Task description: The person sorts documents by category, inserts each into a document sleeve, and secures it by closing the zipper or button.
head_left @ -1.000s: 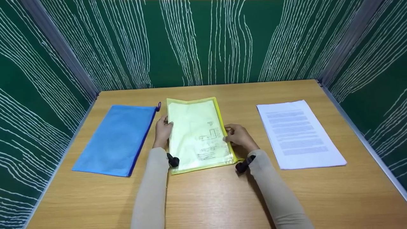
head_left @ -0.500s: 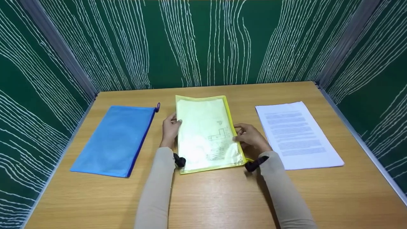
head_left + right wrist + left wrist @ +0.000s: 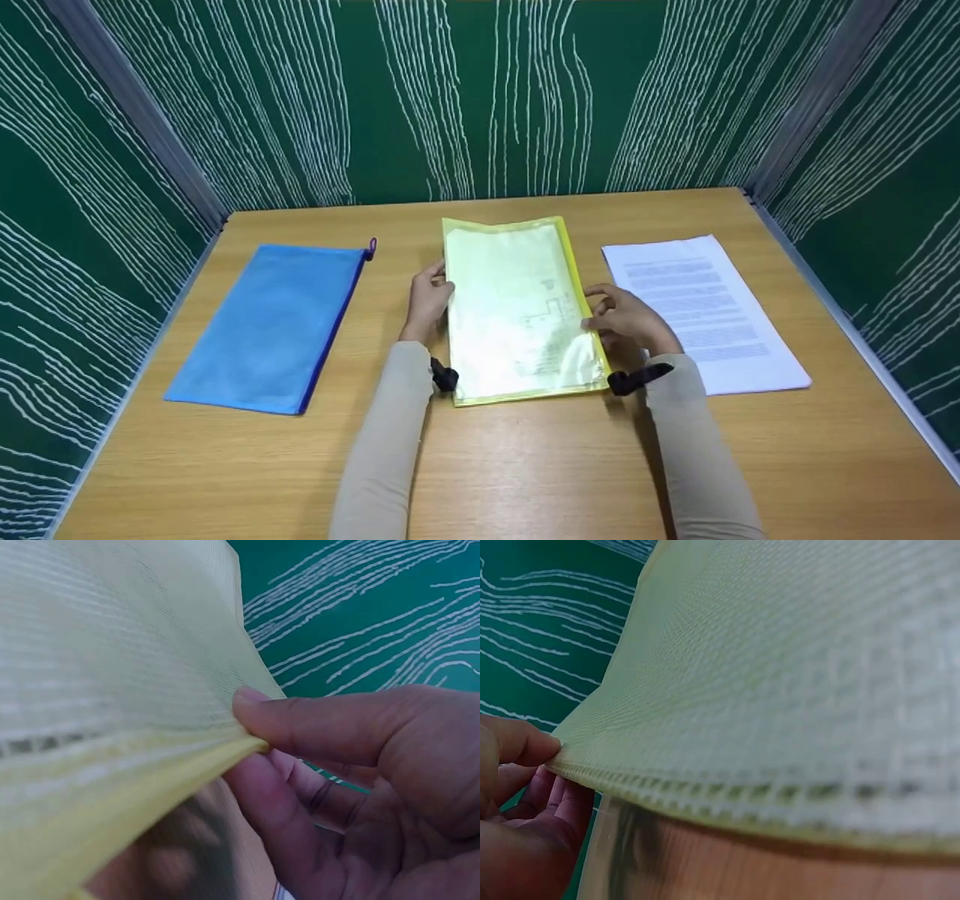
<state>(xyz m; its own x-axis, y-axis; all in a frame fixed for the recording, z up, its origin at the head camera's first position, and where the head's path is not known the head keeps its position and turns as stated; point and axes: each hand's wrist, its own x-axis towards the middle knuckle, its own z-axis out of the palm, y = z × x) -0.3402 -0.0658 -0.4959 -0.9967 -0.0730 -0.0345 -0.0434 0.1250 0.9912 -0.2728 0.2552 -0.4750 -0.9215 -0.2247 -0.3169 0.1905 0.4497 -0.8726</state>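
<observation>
yellow folder [image 3: 514,307] has shifted right, lying between left grip [image 3: 429,301] and right grip [image 3: 634,321], each pinching a side edge.

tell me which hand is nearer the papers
Right. The right hand pinches the yellow folder by its right edge, beside the papers, partly covering them in the head view. The left hand holds the opposite edge, across the folder from the papers.

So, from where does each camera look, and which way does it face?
Head: worn on the head, facing forward and down at the yellow folder; left hand, right hand and both sleeves show.
Left wrist: worn there, facing the folder's edge; left hand shows.
Right wrist: worn there, facing the opposite edge; right hand shows.
Both wrist views share the folder and green wall.
</observation>
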